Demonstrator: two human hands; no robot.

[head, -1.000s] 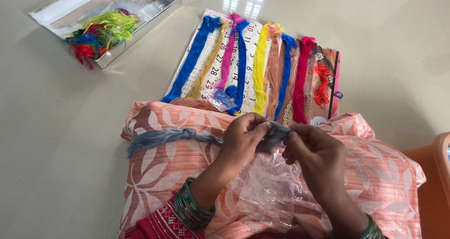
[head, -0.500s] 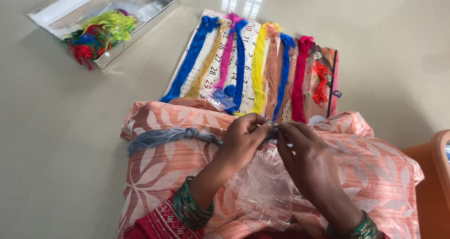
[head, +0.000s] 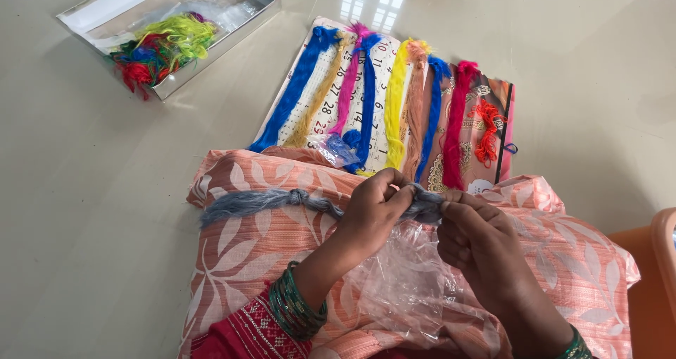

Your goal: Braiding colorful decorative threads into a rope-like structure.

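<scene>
Both hands, left hand (head: pixel 377 207) and right hand (head: pixel 473 232), pinch a grey thread skein (head: pixel 282 200); its tail trails leftward, unsorted, while coloured skeins (head: pixel 394 98) lie arranged beyond.

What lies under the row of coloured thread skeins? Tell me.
The thread skeins lie on a calendar sheet at the left and a patterned card at the right. Whatever sits beneath those is covered.

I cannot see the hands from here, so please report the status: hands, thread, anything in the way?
Left hand and right hand both pinch the grey-blue thread skein. Skein lies across the peach pillow. Clear plastic bag under the hands; nothing blocking.
</scene>
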